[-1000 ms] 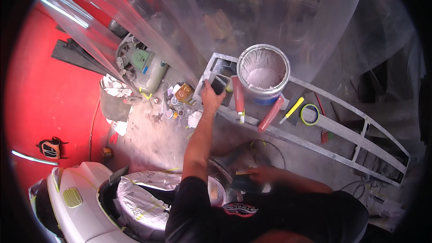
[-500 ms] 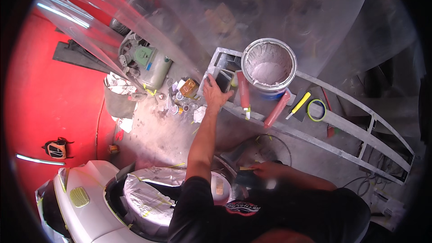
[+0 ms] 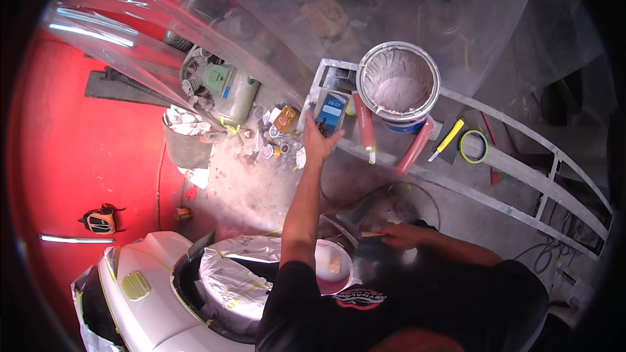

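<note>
My left hand grips the lower part of a smartphone, its screen lit, at the near left end of a pale metal frame. Beside the phone are a red tube-like item, an open can of pale pink compound, a second red item, a yellow-handled blade tool and a yellow-green tape roll. My right hand, lower down, is closed on a dark broad-bladed spreader with a yellowish edge or handle.
Behind hang clear plastic sheets. At left are a red wall, a green compressor, small containers, and a backpack. A white car body with masked parts lies below left; a hose curves beneath the frame.
The phone's screen has changed from dark to lit under my left hand. The whole scene has shifted slightly up and rightward in the view as my head moves.
</note>
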The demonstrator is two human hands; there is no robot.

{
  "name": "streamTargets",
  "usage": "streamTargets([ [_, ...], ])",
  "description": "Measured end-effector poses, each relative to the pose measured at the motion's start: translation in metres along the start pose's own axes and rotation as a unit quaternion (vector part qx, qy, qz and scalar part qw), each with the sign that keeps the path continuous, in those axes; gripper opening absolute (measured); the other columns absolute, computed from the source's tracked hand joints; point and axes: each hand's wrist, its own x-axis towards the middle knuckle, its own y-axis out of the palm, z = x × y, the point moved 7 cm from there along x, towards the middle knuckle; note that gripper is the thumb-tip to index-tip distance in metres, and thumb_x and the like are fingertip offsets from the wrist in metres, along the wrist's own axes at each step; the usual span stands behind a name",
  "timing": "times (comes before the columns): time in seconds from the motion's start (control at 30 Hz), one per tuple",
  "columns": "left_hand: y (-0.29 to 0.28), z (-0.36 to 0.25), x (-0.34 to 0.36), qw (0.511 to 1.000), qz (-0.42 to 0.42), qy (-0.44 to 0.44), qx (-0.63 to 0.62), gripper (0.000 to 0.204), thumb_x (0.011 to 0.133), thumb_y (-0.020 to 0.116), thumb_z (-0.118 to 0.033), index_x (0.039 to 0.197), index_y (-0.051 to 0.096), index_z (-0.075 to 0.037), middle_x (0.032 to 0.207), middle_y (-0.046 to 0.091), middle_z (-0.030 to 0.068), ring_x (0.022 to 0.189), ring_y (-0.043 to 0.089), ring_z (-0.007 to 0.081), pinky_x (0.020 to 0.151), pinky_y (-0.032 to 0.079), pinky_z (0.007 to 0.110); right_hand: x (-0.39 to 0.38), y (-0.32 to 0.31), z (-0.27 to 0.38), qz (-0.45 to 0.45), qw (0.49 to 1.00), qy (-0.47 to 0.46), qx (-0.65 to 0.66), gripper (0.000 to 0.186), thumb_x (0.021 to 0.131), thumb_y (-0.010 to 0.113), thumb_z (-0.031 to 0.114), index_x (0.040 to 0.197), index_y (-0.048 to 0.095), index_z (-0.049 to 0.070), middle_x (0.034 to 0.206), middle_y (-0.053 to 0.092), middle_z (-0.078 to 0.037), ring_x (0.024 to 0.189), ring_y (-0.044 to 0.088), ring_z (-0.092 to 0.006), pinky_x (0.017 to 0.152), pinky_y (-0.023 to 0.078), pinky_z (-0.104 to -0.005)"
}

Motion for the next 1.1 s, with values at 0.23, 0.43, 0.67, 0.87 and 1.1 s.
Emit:
streamTargets([
  [0.23,-0.014,0.004,-0.022,0.995,-0.050,-0.054,0.066,0.115,0.064,0.088,-0.045,0.144,0.029,0.014,0.119,0.058,0.0334,0.110,0.055,0.0460,0.097,0.043,0.048,0.004,0.000,-0.001,0.000,1.000,0.010,-0.025,0.044,0.099,0.048,0.027,0.140,0.051,0.012,0.113,0.066,-0.021,0.104,0.063,-0.0382,0.090,0.048,-0.0453],
  [0.43,-0.015,-0.005,-0.021,0.992,-0.057,-0.092,0.066,0.109,0.066,0.086,-0.042,0.140,0.032,0.016,0.112,0.061,0.0331,0.107,0.057,0.0458,0.095,0.044,0.049,0.008,0.002,0.000,0.009,1.000,0.004,-0.025,0.044,0.099,0.048,0.028,0.140,0.049,0.010,0.115,0.065,-0.021,0.105,0.062,-0.0365,0.091,0.048,-0.0436],
  [0.67,-0.026,-0.022,-0.039,0.969,-0.145,0.006,0.203,0.098,0.072,0.081,-0.048,0.140,0.041,0.010,0.112,0.065,0.0274,0.113,0.057,0.0428,0.100,0.041,0.047,0.008,0.004,-0.009,-0.002,0.998,0.021,-0.055,0.042,0.098,0.050,0.025,0.136,0.054,0.010,0.111,0.066,-0.021,0.100,0.064,-0.0377,0.087,0.049,-0.0440],
  [0.87,-0.053,-0.007,-0.144,0.988,-0.098,-0.088,-0.082,0.050,0.090,0.071,-0.030,0.126,0.060,0.002,0.108,0.068,0.0214,0.105,0.064,0.0317,0.094,0.048,0.039,0.027,-0.027,-0.011,-0.175,0.984,-0.004,-0.034,0.043,0.091,0.058,0.019,0.133,0.056,0.010,0.100,0.069,-0.020,0.091,0.067,-0.0368,0.080,0.051,-0.0446],
  [1.1,-0.043,-0.010,-0.345,0.864,-0.102,-0.279,-0.407,0.056,0.095,0.065,-0.010,0.143,0.037,-0.001,0.115,0.062,0.0138,0.104,0.060,0.0174,0.087,0.050,0.030,0.051,-0.034,0.076,-0.169,0.983,-0.045,0.059,0.048,0.088,0.060,0.015,0.135,0.053,0.009,0.088,0.070,-0.019,0.081,0.068,-0.0362,0.075,0.052,-0.0435],
])
